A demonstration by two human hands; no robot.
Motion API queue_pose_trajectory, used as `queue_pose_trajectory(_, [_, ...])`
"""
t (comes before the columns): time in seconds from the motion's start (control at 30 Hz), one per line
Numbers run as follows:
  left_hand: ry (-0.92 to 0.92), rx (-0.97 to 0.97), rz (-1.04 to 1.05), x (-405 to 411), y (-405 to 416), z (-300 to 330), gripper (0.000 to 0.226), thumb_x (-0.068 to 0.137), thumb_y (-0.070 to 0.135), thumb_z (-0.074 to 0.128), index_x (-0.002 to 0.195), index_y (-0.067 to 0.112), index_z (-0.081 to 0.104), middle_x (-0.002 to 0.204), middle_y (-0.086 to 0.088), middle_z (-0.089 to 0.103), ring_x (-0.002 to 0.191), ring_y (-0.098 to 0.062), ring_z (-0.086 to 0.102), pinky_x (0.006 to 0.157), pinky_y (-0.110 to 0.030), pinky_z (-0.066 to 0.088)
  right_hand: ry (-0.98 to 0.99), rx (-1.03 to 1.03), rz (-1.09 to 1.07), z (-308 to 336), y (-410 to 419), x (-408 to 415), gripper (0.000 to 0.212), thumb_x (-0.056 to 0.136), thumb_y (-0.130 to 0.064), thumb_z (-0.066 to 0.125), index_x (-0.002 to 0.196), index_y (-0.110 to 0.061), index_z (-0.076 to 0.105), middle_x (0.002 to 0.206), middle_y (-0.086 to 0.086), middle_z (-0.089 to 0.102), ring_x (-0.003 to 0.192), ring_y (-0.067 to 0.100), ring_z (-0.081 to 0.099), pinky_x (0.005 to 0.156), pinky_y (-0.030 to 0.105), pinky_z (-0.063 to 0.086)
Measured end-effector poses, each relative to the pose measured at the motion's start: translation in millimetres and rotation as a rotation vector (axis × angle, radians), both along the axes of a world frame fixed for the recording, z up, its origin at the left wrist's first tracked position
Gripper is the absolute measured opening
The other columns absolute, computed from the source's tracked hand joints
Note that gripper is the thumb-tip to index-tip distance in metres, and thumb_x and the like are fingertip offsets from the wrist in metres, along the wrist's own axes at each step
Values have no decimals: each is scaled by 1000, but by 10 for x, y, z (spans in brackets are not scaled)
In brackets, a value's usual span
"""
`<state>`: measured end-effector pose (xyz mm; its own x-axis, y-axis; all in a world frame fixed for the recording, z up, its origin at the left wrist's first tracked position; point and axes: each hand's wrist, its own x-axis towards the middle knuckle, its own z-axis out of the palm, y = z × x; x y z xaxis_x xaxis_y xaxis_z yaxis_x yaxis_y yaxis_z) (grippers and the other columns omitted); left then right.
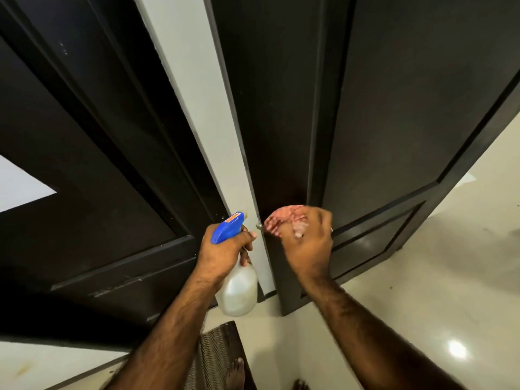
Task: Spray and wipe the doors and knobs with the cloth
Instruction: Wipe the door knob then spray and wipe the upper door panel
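Head view: left hand [222,251] grips spray bottle [239,288]; right hand [305,240] presses bunched cloth [282,219] against door [281,108].

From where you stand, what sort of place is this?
Probably a home hallway or entry: two dark panelled doors meet at a white wall strip, with glossy pale floor tiles and a woven doormat beside bare feet.
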<state>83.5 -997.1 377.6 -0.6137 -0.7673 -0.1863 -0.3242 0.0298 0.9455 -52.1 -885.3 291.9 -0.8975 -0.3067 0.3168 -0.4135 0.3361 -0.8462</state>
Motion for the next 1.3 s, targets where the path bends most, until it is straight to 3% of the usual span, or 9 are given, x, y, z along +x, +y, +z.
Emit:
queue_pose_trajectory(0.07, [-15, 2, -1, 36, 4, 11, 21, 95, 10, 73, 77, 2, 67, 69, -12, 68, 49, -22, 58, 56, -31, 55, -490, -217, -65, 88, -25, -62, 34, 93, -50, 65, 116, -25, 63, 115, 3, 68, 97, 25, 71, 69, 36, 62])
queue_pose_trajectory(0.23, [-14, 2, 6, 21, 31, 57, 20, 95, 10, 73, 79, 0, 68, 70, -12, 68, 50, -20, 58, 57, -29, 57, -1373, -662, 29, 175, 22, -112, 40, 105, -48, 58, 115, -12, 72, 106, 15, 79, 93, 34, 78, 87, 54, 64])
queue_pose_trajectory(0.33, [-5, 2, 7, 25, 30, 94, 20, 95, 11, 73, 78, 0, 68, 70, -13, 68, 51, -22, 58, 59, -33, 58, -1763, -1054, 233, 159, -4, 59, 52, 106, -52, 48, 108, -4, 68, 89, 15, 69, 71, 26, 68, 64, 38, 62])
queue_pose_trajectory(0.5, [-5, -42, -24, 53, 33, 180, 22, 95, 10, 73, 76, -1, 67, 72, -26, 65, 51, -25, 57, 58, -35, 56, -1819, -1265, 305, 20, -123, 350, 51, 105, -38, 45, 132, -3, 71, 113, 19, 77, 80, 27, 78, 67, 33, 66])
queue_pose_trajectory(0.67, [3, -38, -7, 94, -2, 221, 20, 95, 9, 73, 77, 1, 67, 69, -15, 67, 51, -24, 57, 62, -39, 58, -1805, -1174, 317, 52, -49, 209, 61, 103, -49, 47, 128, 3, 67, 101, 26, 73, 67, 27, 72, 53, 27, 60])
queue_pose_trajectory(0.83, [20, -13, 2, 150, -37, 203, 18, 95, 7, 73, 80, 3, 66, 70, -12, 67, 48, -21, 57, 57, -35, 56, -1389, -743, 186, 187, 89, -85, 45, 101, -52, 65, 123, -13, 69, 115, 17, 77, 87, 31, 77, 68, 35, 61])
queue_pose_trajectory(0.93, [13, -13, 11, 182, -49, 164, 18, 95, 6, 72, 79, 3, 65, 69, -9, 67, 49, -19, 57, 58, -34, 57, -774, -283, 36, 224, 73, -91, 28, 99, -40, 73, 117, -21, 65, 114, 6, 73, 96, 26, 75, 69, 34, 59])
queue_pose_trajectory(1.03, [11, -8, 18, 156, -34, 128, 20, 95, 5, 72, 77, 2, 66, 68, -11, 66, 47, -20, 56, 56, -30, 56, -137, 16, 3, 149, 72, 28, 40, 93, -40, 76, 125, -21, 61, 126, 7, 60, 104, 22, 63, 76, 32, 57])
queue_pose_trajectory(1.3, [21, -52, -12, -32, 10, 106, 16, 96, 9, 72, 84, 0, 68, 70, -12, 69, 49, -24, 59, 57, -29, 56, 1263, 608, 591, -50, 246, -240, 47, 76, -26, 92, 119, -13, 76, 138, 21, 63, 125, 47, 57, 98, 64, 54])
